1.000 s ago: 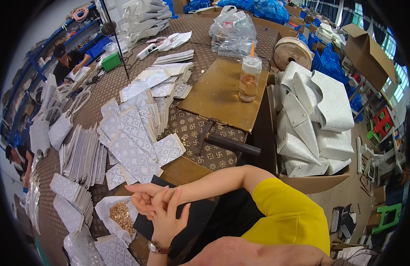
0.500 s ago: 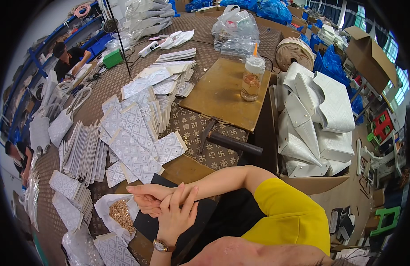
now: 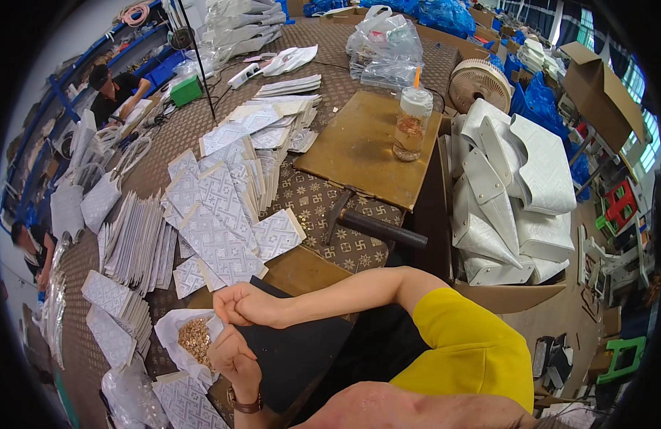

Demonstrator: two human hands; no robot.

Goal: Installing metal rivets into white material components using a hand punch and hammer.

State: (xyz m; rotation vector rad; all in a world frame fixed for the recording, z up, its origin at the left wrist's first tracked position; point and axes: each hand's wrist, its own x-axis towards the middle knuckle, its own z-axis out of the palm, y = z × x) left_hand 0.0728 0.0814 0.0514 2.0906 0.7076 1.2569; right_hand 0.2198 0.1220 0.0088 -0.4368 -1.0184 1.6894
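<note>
My left hand (image 3: 234, 355), with a watch on its wrist, is at the right edge of a white bag (image 3: 170, 330) full of small gold metal pieces (image 3: 195, 341). Its fingers are curled together, and anything between them is too small to make out. Just above it, my right hand (image 3: 250, 305) is closed in a pinch, its contents also hidden. Both hands are over a black sheet (image 3: 295, 357) at the table's near edge. Beyond them lie grey-white patterned panels (image 3: 219, 236), loosely piled.
A hammer (image 3: 377, 227) lies right of the panels, near a brown board (image 3: 366, 143) bearing a drink bottle (image 3: 413, 125). White bags (image 3: 516, 193) fill a carton at right. A fan (image 3: 479, 86) stands behind. Upright panel stacks (image 3: 137, 243) stand left. Other people sit far left.
My hands were crossed, with the left on the right wrist. Now they are apart, fingers curled in, and the left has moved left beside the bag of metal pieces.
</note>
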